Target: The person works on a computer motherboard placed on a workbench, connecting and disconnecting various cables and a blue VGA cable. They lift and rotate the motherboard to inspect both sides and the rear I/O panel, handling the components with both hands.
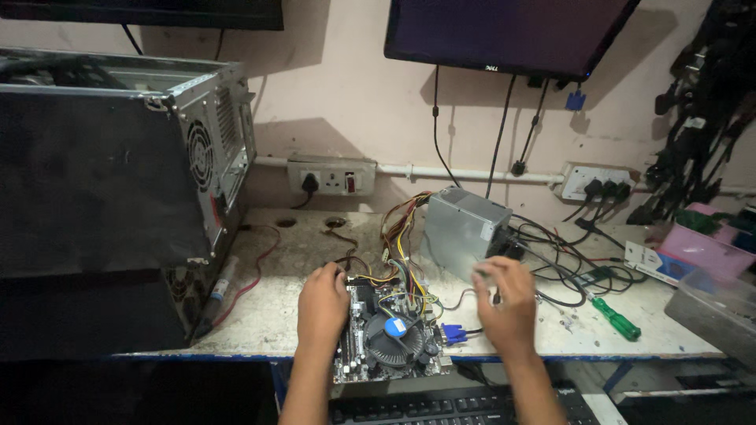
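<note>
A computer motherboard (358, 354) with a round black cooler fan (391, 340) lies at the front edge of the bench. My left hand (323, 305) rests on the board's upper left corner, fingers curled down onto it. My right hand (504, 303) hovers to the right of the board, fingers bent near the bundle of coloured wires (403, 244) and a small cable; whether it pinches anything is unclear. The wires run from a grey power supply box (463, 230) standing just behind the board. A blue plug (453, 334) sticks out at the board's right side.
A large open computer case (118, 189) fills the left. A green-handled screwdriver (617, 318) lies to the right among black cables (567, 260). Plastic boxes (705, 252) sit far right. Wall sockets (332, 179), a monitor (512, 35) above, a keyboard (457, 405) below the bench (276, 315).
</note>
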